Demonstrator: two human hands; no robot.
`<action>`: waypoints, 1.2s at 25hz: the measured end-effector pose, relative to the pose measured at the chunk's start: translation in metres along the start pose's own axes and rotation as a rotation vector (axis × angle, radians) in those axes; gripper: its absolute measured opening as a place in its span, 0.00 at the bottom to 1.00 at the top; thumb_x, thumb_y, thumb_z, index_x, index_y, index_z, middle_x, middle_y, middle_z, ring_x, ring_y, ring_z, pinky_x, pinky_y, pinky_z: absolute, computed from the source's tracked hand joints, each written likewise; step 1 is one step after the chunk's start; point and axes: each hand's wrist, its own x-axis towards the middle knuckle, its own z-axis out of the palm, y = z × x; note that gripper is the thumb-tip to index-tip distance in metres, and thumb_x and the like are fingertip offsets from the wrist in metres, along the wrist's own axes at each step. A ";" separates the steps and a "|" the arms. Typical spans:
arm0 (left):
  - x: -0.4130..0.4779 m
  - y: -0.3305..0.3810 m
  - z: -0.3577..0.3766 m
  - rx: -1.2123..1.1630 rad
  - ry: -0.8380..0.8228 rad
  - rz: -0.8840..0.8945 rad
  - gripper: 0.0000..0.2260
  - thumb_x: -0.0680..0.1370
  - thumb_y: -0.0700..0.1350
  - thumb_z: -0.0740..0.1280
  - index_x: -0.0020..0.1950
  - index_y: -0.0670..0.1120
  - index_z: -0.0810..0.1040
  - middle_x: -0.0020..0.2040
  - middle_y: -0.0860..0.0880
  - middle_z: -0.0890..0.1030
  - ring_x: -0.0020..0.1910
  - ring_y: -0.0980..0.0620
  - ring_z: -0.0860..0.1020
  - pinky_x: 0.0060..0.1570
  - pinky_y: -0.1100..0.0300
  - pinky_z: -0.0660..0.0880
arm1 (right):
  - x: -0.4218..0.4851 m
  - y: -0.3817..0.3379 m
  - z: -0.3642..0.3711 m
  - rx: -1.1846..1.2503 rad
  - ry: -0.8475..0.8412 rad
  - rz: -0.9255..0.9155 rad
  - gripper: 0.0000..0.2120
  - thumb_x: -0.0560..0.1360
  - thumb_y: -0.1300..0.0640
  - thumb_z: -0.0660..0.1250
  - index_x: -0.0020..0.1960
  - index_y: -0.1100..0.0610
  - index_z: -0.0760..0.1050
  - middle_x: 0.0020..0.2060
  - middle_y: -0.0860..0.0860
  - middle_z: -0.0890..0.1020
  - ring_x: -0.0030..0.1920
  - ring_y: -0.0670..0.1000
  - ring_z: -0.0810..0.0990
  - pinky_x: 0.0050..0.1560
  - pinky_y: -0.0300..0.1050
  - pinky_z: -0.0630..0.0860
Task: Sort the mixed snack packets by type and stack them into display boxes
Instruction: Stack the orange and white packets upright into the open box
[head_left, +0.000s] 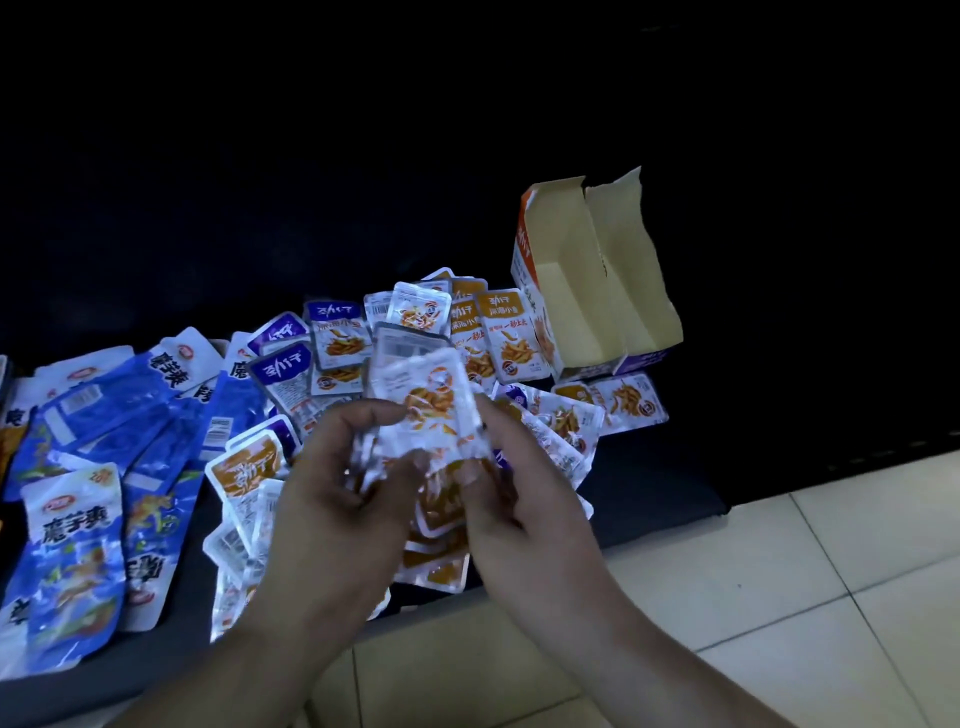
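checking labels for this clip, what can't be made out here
Head view:
- held packets: how many, blurred and covered by the left hand and right hand.
- blue packets: some cut off by the left edge.
- display box: side print, seen too obliquely.
- Upper frame: too dark to see anything.

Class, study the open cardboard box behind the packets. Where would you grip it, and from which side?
Probably the box by its near end wall, from the front right: the open top lets a thumb inside. Packets crowd its left wall; the lid flap looks floppy.
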 end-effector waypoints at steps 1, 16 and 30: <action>0.002 -0.002 -0.006 0.016 0.020 0.001 0.12 0.78 0.35 0.72 0.55 0.50 0.79 0.46 0.63 0.84 0.42 0.66 0.83 0.33 0.75 0.74 | 0.007 0.008 -0.008 -0.066 0.038 -0.031 0.22 0.82 0.52 0.65 0.74 0.38 0.70 0.61 0.37 0.80 0.59 0.38 0.80 0.59 0.38 0.78; 0.000 -0.023 -0.013 0.053 -0.008 -0.037 0.12 0.78 0.38 0.72 0.57 0.53 0.79 0.44 0.68 0.83 0.39 0.66 0.82 0.32 0.75 0.74 | 0.044 0.090 -0.062 -0.577 0.148 0.008 0.34 0.72 0.59 0.76 0.74 0.41 0.70 0.62 0.45 0.79 0.63 0.49 0.76 0.57 0.49 0.78; -0.006 -0.028 0.006 0.061 -0.096 -0.082 0.11 0.79 0.38 0.71 0.57 0.53 0.78 0.43 0.64 0.84 0.35 0.60 0.82 0.27 0.72 0.72 | 0.035 0.086 -0.083 -0.305 0.410 0.041 0.05 0.76 0.58 0.73 0.47 0.48 0.81 0.46 0.44 0.81 0.48 0.44 0.80 0.45 0.26 0.69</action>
